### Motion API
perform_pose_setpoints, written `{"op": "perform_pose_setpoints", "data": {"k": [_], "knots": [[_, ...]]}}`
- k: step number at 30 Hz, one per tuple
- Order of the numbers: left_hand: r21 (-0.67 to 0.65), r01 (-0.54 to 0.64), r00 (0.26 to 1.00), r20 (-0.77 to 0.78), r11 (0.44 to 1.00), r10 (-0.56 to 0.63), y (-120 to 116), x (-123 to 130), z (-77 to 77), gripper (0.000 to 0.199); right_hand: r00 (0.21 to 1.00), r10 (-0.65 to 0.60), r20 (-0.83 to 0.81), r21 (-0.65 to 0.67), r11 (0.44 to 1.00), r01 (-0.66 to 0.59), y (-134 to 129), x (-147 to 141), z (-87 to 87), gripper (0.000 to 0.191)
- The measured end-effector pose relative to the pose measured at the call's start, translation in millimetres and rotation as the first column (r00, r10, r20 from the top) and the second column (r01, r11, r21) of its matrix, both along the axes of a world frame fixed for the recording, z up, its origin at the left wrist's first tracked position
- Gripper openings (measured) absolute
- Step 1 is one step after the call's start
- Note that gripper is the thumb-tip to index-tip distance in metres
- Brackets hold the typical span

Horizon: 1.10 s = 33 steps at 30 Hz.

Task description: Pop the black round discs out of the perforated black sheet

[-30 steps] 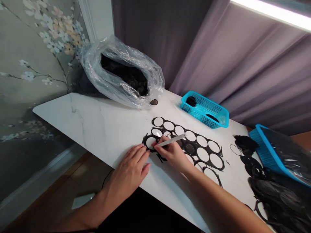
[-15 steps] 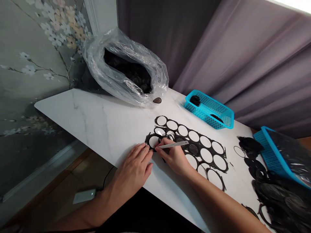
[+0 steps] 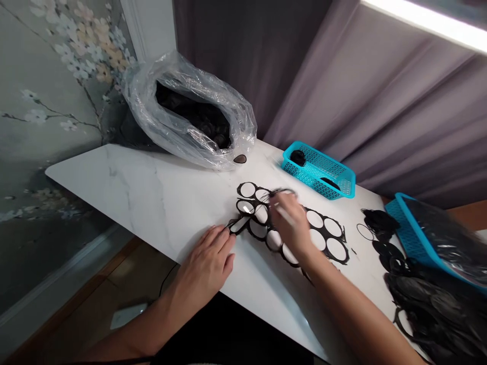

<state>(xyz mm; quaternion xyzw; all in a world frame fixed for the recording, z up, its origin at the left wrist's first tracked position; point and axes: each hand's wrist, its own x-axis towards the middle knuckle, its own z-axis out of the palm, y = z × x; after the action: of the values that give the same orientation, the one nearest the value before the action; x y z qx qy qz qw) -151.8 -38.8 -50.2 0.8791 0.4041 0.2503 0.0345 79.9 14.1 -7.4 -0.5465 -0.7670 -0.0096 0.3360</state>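
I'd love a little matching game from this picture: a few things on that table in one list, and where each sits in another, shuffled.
Things:
1. clear plastic bag
2. small blue basket
3. black punched sheet
4. left hand

Places:
a. flat in the middle of the white table, under the right hand
b. far corner by the flowered wall, dark pieces inside
c. near edge, fingertips on the sheet's left end
d. far edge, before the purple curtain

Pairs: 1-b, 2-d, 3-a, 4-c
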Motion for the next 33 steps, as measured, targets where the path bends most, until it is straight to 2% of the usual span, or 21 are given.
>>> {"op": "perform_pose_setpoints", "data": {"k": [1, 2, 3, 5, 6, 8, 9, 11, 13, 14, 15, 17, 18, 19, 20, 21, 23, 25, 28, 30, 33], "knots": [[0.009, 0.007, 1.0, 0.002, 1.0, -0.007, 1, -1, 0.4, 0.03, 0.985, -0.166, -0.036, 0.055, 0.984, 0.168, 7, 17, 4.4, 0.016], [0.016, 0.017, 1.0, 0.002, 1.0, -0.017, 2, -2, 1.1, 0.03, 0.949, -0.304, -0.079, 0.055, 0.949, 0.309, 12, 33, 8.3, 0.016], [0.019, 0.031, 1.0, -0.001, 0.999, -0.031, 3, -4, 2.6, 0.03, 0.914, -0.388, -0.117, 0.004, 0.92, 0.391, 15, 48, 11.5, 0.017], [0.008, 0.066, 0.998, -0.019, 0.998, -0.066, 9, -8, 8.5, 0.027, 0.87, -0.459, -0.178, -0.151, 0.887, 0.437, 11, 70, 14.9, 0.02], [-0.011, 0.089, 0.995, -0.035, 0.996, -0.089, 14, -9, 13.1, 0.025, 0.856, -0.467, -0.223, -0.231, 0.878, 0.419, 5, 76, 15.3, 0.023], [-0.068, 0.129, 0.988, -0.072, 0.989, -0.134, 24, -9, 25.2, 0.019, 0.802, -0.444, -0.401, -0.379, 0.877, 0.296, -12, 79, 14.9, 0.028], [-0.097, 0.139, 0.986, -0.075, 0.986, -0.147, 31, -6, 32.1, 0.019, 0.738, -0.423, -0.526, -0.443, 0.877, 0.187, -21, 78, 14.8, 0.03], [-0.169, 0.16, 0.987, -0.002, 0.973, -0.163, 44, 5, 45.7, 0.02, 0.529, -0.389, -0.754, -0.514, 0.851, -0.107, -38, 72, 16.8, 0.034], [-0.328, 0.253, 0.963, 0.18, 0.91, -0.203, 58, 25, 56.9, 0.031, 0.319, -0.396, -0.861, -0.497, 0.786, -0.368, -52, 66, 21.9, 0.035], [-0.445, 0.341, 0.929, 0.293, 0.828, -0.225, 64, 36, 61.2, 0.045, 0.247, -0.41, -0.878, -0.479, 0.753, -0.452, -57, 63, 25.3, 0.035], [-0.566, 0.445, 0.883, 0.405, 0.693, -0.237, 70, 48, 64.6, 0.061, 0.191, -0.423, -0.886, -0.458, 0.727, -0.512, -62, 61, 28.9, 0.033], [-0.721, 0.618, 0.785, 0.588, 0.312, -0.196, 81, 73, 69.0, 0.084, 0.11, -0.439, -0.892, -0.417, 0.703, -0.577, -68, 60, 35.5, 0.031], [-0.735, 0.667, 0.745, 0.649, 0.127, -0.156, 85, 85, 70.3, 0.091, 0.08, -0.441, -0.894, -0.398, 0.699, -0.594, -70, 61, 38.1, 0.029], [-0.72, 0.694, 0.713, 0.692, -0.028, -0.115, 89, 97, 71.0, 0.094, 0.052, -0.442, -0.896, -0.381, 0.7, -0.605, -72, 62, 40.1, 0.028], [-0.696, 0.703, 0.693, 0.716, -0.146, -0.082, 92, 108, 71.2, 0.094, 0.029, -0.439, -0.898, -0.363, 0.702, -0.613, -73, 64, 41.5, 0.026], [-0.676, 0.7, 0.684, 0.727, -0.228, -0.055, 94, 118, 71.0, 0.094, 0.008, -0.431, -0.902, -0.343, 0.706, -0.62, -74, 66, 42.2, 0.024], [-0.647, 0.692, 0.679, 0.734, -0.32, -0.018, 96, 136, 69.0, 0.093, -0.027, -0.416, -0.909, -0.307, 0.712, -0.632, -75, 72, 42.4, 0.02], [-0.626, 0.689, 0.675, 0.738, -0.364, 0.007, 97, 151, 65.7, 0.089, -0.041, -0.396, -0.917, -0.275, 0.705, -0.654, -75, 78, 41.2, 0.018], [-0.61, 0.697, 0.666, 0.746, -0.377, 0.023, 98, 167, 62.4, 0.076, -0.033, -0.377, -0.925, -0.253, 0.68, -0.688, -76, 93, 37.1, 0.02], [-0.607, 0.72, 0.66, 0.749, -0.338, 0.06, 100, 172, 63.5, 0.068, -0.038, -0.374, -0.927, -0.25, 0.687, -0.682, -77, 105, 32.1, 0.022], [-0.625, 0.749, 0.66, 0.731, -0.218, 0.172, 104, 176, 69.1, 0.06, -0.067, -0.385, -0.921, -0.259, 0.731, -0.631, -77, 122, 22.0, 0.024]]}}
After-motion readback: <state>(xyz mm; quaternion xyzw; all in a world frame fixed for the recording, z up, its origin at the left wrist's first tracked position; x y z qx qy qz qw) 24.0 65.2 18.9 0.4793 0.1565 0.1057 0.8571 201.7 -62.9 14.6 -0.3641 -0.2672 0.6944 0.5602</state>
